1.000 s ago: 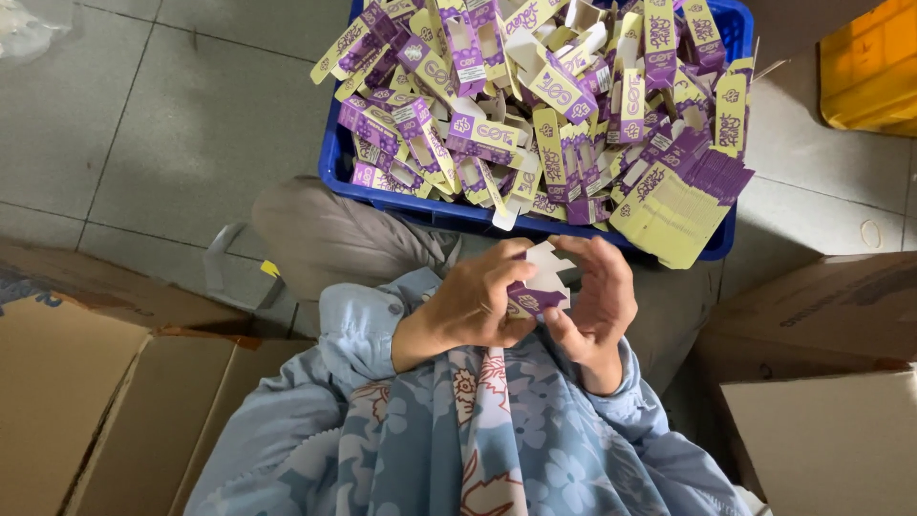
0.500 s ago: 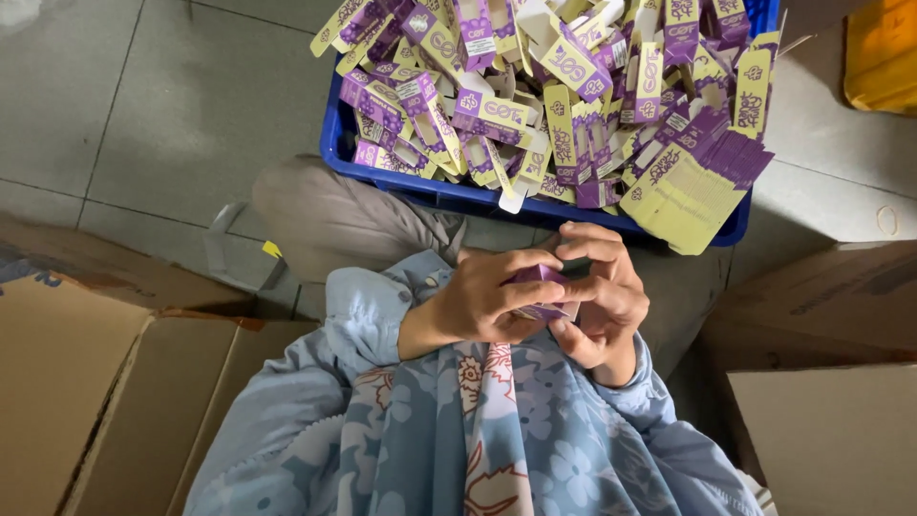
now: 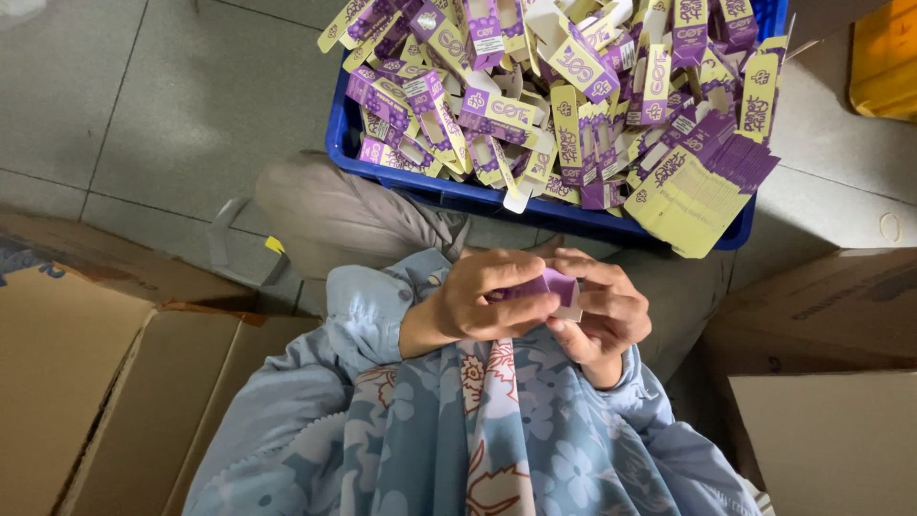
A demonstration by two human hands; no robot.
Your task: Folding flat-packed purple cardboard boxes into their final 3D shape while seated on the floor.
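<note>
Close in, the left hand [image 3: 478,304] and right hand [image 3: 602,311] clamp their fingers around a small purple cardboard box [image 3: 549,287] — held between them above the lap; beyond sits a blue plastic crate [image 3: 382,172] heaped with flat purple-and-yellow cartons [image 3: 564,96].

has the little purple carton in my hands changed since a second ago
Yes. The small purple carton showed white flaps fanned open above the hands, toward the blue crate; now it is folded shut between left hand and right hand.

Left hand [image 3: 482,301] and right hand [image 3: 604,311] together, fingers curled, seemingly pinching
</note>
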